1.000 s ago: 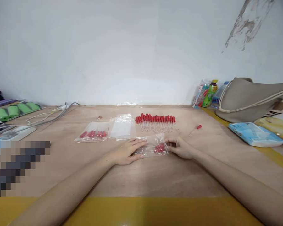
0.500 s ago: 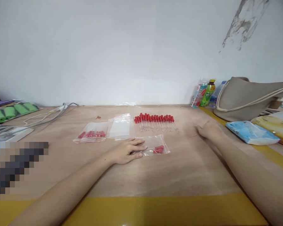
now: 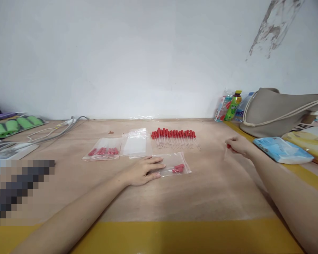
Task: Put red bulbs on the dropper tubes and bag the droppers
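Note:
My left hand (image 3: 143, 171) lies with fingers spread on the left part of a clear zip bag (image 3: 165, 169), which has red-bulbed droppers (image 3: 178, 168) at its right end. Over the table to the right, my right hand (image 3: 237, 146) pinches a single dropper (image 3: 228, 146) by its red bulb, the thin clear tube pointing down. Behind the bag lies a row of droppers (image 3: 175, 134), red bulbs toward the wall. A second zip bag (image 3: 94, 155) with several droppers in it rests at the left. Between it and the row is a stack of flat zip bags (image 3: 135, 143).
At the right edge stand drink bottles (image 3: 232, 106), a grey bag (image 3: 275, 109) and a blue tissue pack (image 3: 283, 150). Cables (image 3: 55, 132) and green rolls (image 3: 13, 126) lie at the far left. A blurred patch (image 3: 18, 190) covers the lower left.
My right hand has shifted slightly to the right, and the dropper in it has swung to point down, its red bulb now visible. My left hand stays on the bag.

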`<move>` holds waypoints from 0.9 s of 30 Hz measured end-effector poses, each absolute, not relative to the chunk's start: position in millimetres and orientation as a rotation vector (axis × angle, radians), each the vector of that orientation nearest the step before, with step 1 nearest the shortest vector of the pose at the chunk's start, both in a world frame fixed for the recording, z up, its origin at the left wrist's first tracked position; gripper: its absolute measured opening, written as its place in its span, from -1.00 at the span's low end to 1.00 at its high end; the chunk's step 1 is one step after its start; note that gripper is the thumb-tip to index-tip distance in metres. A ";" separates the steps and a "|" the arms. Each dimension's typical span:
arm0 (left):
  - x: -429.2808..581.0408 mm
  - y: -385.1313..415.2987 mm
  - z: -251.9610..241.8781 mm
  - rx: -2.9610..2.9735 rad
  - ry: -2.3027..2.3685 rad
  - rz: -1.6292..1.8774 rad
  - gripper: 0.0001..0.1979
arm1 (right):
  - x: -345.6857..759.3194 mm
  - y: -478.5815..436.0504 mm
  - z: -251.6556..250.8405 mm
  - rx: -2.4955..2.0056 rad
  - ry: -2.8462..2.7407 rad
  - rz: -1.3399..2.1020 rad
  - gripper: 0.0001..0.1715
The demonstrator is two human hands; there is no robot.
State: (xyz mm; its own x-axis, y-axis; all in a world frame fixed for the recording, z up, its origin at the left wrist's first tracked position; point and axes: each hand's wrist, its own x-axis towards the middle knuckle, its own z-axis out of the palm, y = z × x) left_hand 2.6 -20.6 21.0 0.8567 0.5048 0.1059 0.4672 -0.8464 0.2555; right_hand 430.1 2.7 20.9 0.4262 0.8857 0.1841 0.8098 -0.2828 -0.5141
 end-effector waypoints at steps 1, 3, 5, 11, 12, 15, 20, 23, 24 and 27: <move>2.5 -20.5 21.0 2.812 0.750 0.245 -0.56 | 417.6 0.6 22.6 -2.055 -1.401 0.267 -0.74; 2.2 -20.3 21.3 2.811 0.764 0.231 -0.55 | 387.6 -3.2 23.8 -1.606 -1.155 0.574 -0.79; 2.0 -20.3 21.6 2.812 0.774 0.223 -0.54 | 357.3 -6.5 21.9 -1.377 -1.038 0.679 -0.82; 2.4 -22.8 23.3 2.805 0.795 0.236 -0.51 | 310.9 -13.7 8.5 -1.197 -0.974 0.788 -0.82; 2.6 -23.3 23.8 2.800 0.797 0.240 -0.50 | 308.7 -14.3 7.1 -1.195 -0.973 0.788 -0.83; 3.0 -24.3 24.8 2.779 0.797 0.237 -0.47 | 301.6 -16.3 4.9 -1.175 -0.939 0.824 -0.90; 2.4 -24.5 23.4 2.707 0.889 0.239 -0.39 | 283.1 -24.5 0.3 -1.118 -0.770 1.104 -0.91; 2.1 -24.8 22.3 2.664 0.897 0.297 -0.36 | 278.4 -31.8 -1.5 -1.157 -0.893 1.268 -0.82; 2.1 -24.9 22.0 2.657 0.883 0.318 -0.35 | 278.7 -33.9 -1.2 -1.171 -0.993 1.299 -0.79; 2.1 -24.6 20.9 2.655 0.855 0.352 -0.35 | 281.6 -37.9 0.9 -1.197 -1.302 1.323 -0.70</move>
State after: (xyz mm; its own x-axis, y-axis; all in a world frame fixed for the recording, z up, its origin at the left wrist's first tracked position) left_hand 2.1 -24.6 20.9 0.7895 0.5994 0.1316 0.5183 -0.7661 0.3800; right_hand 281.6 -37.9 0.9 -0.1269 0.9909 -0.0446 0.0288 -0.0412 -0.9987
